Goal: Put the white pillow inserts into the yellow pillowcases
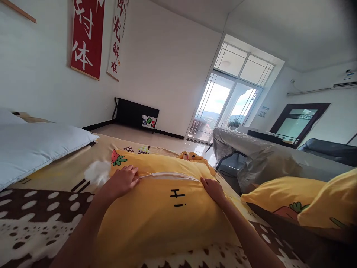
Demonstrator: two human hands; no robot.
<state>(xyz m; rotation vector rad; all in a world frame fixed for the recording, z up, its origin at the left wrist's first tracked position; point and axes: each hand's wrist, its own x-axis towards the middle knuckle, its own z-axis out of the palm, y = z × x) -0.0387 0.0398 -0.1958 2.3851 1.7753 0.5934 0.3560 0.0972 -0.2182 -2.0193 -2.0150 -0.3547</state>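
Note:
A yellow pillow (pixel 164 212) with "Hi" printed on it lies on the patterned bed sheet (pixel 33 219) in front of me. A white zipper line (pixel 170 175) runs along its far edge. My left hand (pixel 124 181) rests on the pillow's far left edge beside the zipper's end, fingers curled and pressed onto the fabric. At the zipper's right end my right hand (pixel 213 188) presses on the far right edge, fingers bent over it. A tuft of white stuffing (pixel 97 173) shows just left of my left hand.
A white pillow (pixel 36 147) lies at the left. Two more yellow pillows (pixel 281 197) sit at the right by a plastic-covered sofa (pixel 267 158). A black folded table (pixel 135 115) leans on the far wall. A glass balcony door (pixel 220 108) is beyond.

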